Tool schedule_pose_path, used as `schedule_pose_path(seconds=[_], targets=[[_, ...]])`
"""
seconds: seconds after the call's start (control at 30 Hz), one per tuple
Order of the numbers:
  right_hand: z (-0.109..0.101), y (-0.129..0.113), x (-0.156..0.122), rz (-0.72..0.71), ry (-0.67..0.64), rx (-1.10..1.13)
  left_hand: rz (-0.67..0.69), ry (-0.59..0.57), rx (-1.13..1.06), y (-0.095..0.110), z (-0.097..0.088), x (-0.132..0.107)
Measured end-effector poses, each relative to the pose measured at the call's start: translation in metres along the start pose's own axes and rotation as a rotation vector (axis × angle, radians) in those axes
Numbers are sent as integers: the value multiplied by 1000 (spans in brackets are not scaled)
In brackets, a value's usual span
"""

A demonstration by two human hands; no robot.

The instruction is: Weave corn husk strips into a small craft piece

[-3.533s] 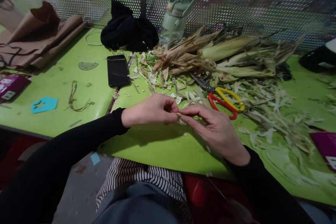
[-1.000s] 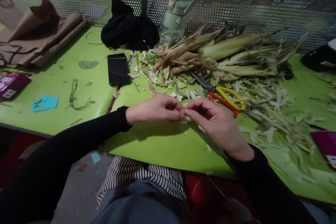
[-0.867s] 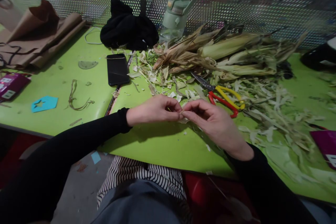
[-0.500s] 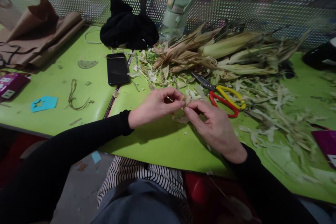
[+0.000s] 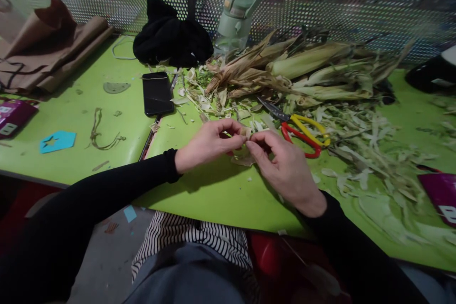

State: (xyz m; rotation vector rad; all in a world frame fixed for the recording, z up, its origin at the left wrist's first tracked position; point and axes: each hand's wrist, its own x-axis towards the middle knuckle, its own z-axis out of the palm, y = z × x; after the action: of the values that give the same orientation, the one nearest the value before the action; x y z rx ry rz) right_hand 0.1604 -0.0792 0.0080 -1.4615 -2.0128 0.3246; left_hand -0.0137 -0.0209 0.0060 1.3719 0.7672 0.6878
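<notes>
My left hand (image 5: 210,142) and my right hand (image 5: 281,166) meet fingertip to fingertip above the green table (image 5: 213,194). Both pinch a small pale piece of corn husk (image 5: 245,156), part of which hangs below the fingers. Both sleeves are black. Just beyond the right hand lie scissors (image 5: 302,132) with one red and one yellow handle, blades pointing to the upper left. A pile of corn cobs in their husks (image 5: 306,73) lies farther back.
Husk scraps (image 5: 359,152) litter the table to the right. A black phone (image 5: 156,93), a black cloth (image 5: 173,40) and a pale green bottle (image 5: 237,14) stand at the back by a perforated metal screen. Brown paper bags (image 5: 46,52), a blue cut-out (image 5: 57,141) and twine (image 5: 99,130) lie left.
Both hands have risen slightly off the table and shifted a little away from me, still pinching the husk piece between them. Nothing else on the table has moved.
</notes>
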Motion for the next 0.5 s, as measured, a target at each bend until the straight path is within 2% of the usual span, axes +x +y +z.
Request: schedule_pose_path(seconds=[0.13, 0.27, 0.5], targets=[[2, 1, -1, -14, 13, -30, 22, 10, -32, 0, 3, -1], [2, 1, -3, -122, 25, -118, 33, -4, -46, 2, 2, -1], [5, 2, -4, -245, 92, -254, -57, 18, -103, 0, 3, 4]])
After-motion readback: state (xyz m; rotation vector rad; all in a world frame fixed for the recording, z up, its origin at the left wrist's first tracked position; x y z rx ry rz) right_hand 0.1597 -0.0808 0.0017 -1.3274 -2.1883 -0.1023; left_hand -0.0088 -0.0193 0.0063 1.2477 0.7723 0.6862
